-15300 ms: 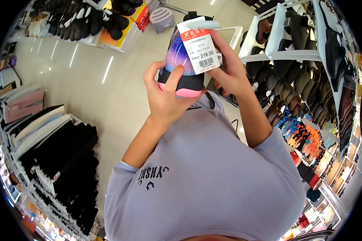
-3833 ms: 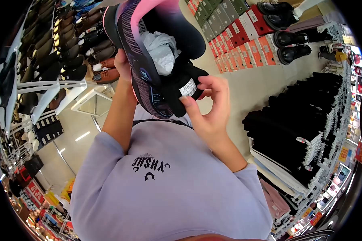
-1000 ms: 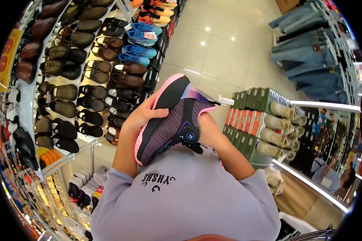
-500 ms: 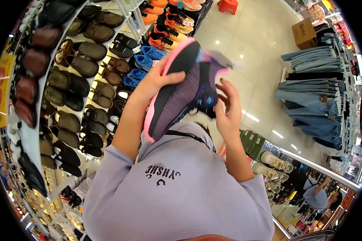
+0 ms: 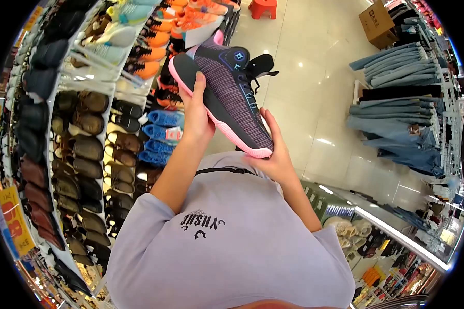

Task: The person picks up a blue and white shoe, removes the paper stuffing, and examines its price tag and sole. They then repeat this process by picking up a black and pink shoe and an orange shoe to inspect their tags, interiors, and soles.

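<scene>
sneaker [image 5: 224,98], dark with a striped upper and a pink-edged sole, is held side-up between the two hands, its heel up beyond the left hand and its toe at the right. the left hand [image 5: 195,116] is half open around the sole, thumb pressed on its dark sidewall, most of the fingers hidden behind. the right hand [image 5: 276,159] is loosely curved at the toe, fingers along the far side and thumb by the pink edge; how firmly it grips, i can't tell. the tongue [image 5: 261,64] and laces [image 5: 248,85] stick out on the side away from the left hand.

the left thumb looks like the weak point: if it slid off the sole, the heel could swing down and the shoe drop to the floor [image 5: 294,87] beyond the hands. a wide swing leftward might knock the blue sneakers [image 5: 154,147] left of the left forearm, and a finger could snag the loose-looking laces.
</scene>
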Demonstrator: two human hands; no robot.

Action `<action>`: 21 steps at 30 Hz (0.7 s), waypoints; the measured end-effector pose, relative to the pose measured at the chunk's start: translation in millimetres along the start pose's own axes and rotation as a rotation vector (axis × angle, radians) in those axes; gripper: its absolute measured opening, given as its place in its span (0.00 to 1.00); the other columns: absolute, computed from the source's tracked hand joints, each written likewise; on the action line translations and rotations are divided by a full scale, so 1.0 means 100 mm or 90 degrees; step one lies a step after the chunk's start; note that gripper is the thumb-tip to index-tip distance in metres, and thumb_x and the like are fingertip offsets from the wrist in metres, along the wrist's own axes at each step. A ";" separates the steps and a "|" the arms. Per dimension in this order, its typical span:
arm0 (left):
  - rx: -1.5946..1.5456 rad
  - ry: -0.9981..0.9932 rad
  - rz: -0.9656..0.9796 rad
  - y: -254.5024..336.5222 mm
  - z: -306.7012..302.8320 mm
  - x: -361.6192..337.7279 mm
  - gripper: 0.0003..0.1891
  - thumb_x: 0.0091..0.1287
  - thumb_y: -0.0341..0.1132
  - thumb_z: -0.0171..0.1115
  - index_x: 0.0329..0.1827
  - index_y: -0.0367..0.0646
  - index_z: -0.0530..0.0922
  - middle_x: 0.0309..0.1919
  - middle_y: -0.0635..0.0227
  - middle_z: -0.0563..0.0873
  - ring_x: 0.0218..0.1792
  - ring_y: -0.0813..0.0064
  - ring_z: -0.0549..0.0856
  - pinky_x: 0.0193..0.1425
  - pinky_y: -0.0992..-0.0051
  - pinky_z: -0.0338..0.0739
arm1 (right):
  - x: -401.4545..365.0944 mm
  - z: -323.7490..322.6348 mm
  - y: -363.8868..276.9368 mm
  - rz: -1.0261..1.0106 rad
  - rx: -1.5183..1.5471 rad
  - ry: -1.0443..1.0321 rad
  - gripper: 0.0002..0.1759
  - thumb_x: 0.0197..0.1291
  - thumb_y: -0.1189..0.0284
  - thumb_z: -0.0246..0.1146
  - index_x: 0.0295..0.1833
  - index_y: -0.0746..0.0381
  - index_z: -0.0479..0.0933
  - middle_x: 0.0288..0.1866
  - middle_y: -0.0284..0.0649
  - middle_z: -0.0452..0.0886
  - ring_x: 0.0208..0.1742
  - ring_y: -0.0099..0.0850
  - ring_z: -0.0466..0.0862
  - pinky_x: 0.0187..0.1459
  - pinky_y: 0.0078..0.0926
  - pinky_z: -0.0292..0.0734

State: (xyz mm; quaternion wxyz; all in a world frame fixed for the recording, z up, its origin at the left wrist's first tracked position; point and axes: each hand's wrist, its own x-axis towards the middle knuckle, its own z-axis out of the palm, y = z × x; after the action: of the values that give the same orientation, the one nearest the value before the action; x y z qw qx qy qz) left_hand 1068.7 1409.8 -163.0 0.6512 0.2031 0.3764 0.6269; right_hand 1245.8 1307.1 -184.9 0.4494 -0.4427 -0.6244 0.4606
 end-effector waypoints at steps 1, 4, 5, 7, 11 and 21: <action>0.011 0.040 0.013 -0.09 0.12 0.14 0.27 0.71 0.45 0.58 0.67 0.47 0.60 0.58 0.63 0.74 0.56 0.69 0.78 0.57 0.66 0.77 | 0.18 -0.19 0.01 -0.009 -0.066 0.022 0.58 0.39 0.71 0.79 0.75 0.63 0.52 0.75 0.48 0.58 0.72 0.40 0.65 0.67 0.34 0.64; 0.044 0.078 0.052 -0.27 0.47 0.55 0.27 0.72 0.45 0.56 0.68 0.49 0.57 0.60 0.64 0.72 0.58 0.69 0.76 0.60 0.64 0.75 | 0.68 -0.74 0.04 0.038 -0.051 0.046 0.51 0.37 0.77 0.78 0.71 0.66 0.62 0.67 0.47 0.70 0.65 0.34 0.73 0.64 0.30 0.68; 0.024 0.054 0.019 -0.30 0.53 0.67 0.33 0.69 0.48 0.60 0.70 0.53 0.52 0.63 0.66 0.68 0.61 0.67 0.72 0.60 0.60 0.73 | 0.82 -0.94 0.09 0.053 -0.012 0.033 0.51 0.37 0.78 0.78 0.70 0.67 0.63 0.66 0.48 0.71 0.65 0.34 0.74 0.63 0.30 0.68; 0.015 0.044 -0.044 -0.36 0.64 0.86 0.40 0.65 0.58 0.59 0.72 0.61 0.46 0.67 0.67 0.63 0.65 0.63 0.67 0.61 0.48 0.67 | 1.11 -1.30 0.14 0.088 0.038 0.013 0.51 0.34 0.82 0.76 0.70 0.69 0.63 0.65 0.48 0.72 0.64 0.34 0.74 0.64 0.30 0.69; -0.056 0.036 -0.052 -0.33 0.74 1.14 0.40 0.67 0.67 0.46 0.74 0.51 0.55 0.69 0.65 0.63 0.68 0.61 0.64 0.69 0.54 0.60 | 1.58 -1.81 0.47 0.146 0.149 -0.011 0.51 0.32 0.80 0.78 0.69 0.70 0.65 0.61 0.46 0.75 0.60 0.32 0.76 0.62 0.29 0.70; -0.232 0.128 0.048 -0.17 0.23 2.17 0.35 0.69 0.62 0.48 0.70 0.47 0.64 0.66 0.65 0.72 0.66 0.64 0.71 0.70 0.59 0.65 | 2.98 -1.74 0.80 0.204 0.164 -0.251 0.47 0.40 0.79 0.75 0.70 0.66 0.63 0.62 0.46 0.74 0.61 0.32 0.75 0.62 0.26 0.69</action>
State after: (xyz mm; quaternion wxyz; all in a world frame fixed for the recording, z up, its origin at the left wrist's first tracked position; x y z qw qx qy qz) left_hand 1081.7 1622.6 -211.7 0.6125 0.0325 0.3122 0.7255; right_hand 1364.7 1641.1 -187.1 0.2936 -0.3770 -0.5580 0.6785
